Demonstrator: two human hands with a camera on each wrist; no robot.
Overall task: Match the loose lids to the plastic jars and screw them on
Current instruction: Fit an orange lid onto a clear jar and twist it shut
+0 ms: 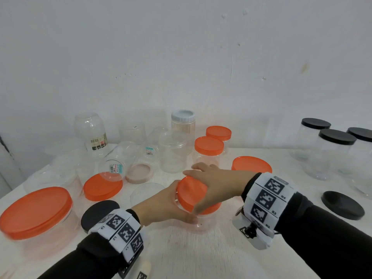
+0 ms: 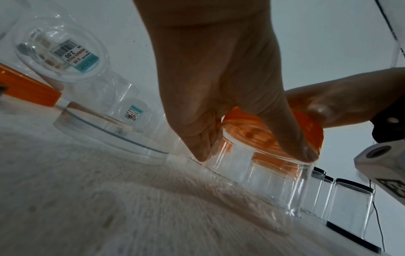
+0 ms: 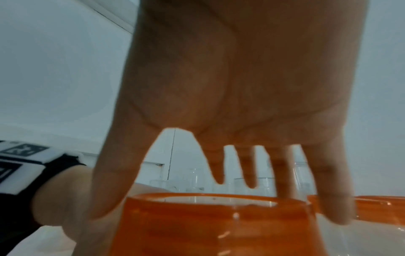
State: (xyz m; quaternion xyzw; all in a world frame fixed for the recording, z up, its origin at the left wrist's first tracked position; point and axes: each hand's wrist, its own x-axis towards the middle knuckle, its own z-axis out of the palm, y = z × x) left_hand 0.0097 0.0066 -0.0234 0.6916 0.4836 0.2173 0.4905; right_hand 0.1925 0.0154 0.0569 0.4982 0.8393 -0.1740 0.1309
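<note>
So the white tabletop (image 1: pixel 201 254) carries everything, and both hands meet over it right in the middle. Biggest thing on it is the wide tub (image 1: pixel 40 224) with an orange lid, sitting well out past the left hand. Off beyond the right hand there's a cluster of three clear jars with black lids (image 1: pixel 334 152), plus one loose black lid (image 1: pixel 342 205) lying flat near the right wrist. Behind the hands is a jumble of clear jars, some tipped over, one with a price sticker (image 2: pixel 74 58), and two upright ones already capped in orange (image 1: pixel 209 147).

The jar (image 2: pixel 258 176) being worked on stands on the tabletop between the two hands. Left hand (image 1: pixel 167 204) grips its clear body from the side, fingers (image 2: pixel 201 143) and thumb curled round the wall just under the lid. Right hand (image 1: pixel 216 184) sits on top, fingers spread and curled down over the rim of the orange lid (image 3: pixel 210 223), pinching it all round. The lid looks tilted on the jar's mouth in the head view, though it's blurry.

A loose orange lid (image 1: pixel 102 187) and a pinkish lid (image 1: pixel 140 173) lie flat just beyond the left hand; another orange lid (image 1: pixel 251 164) sits behind the right.
</note>
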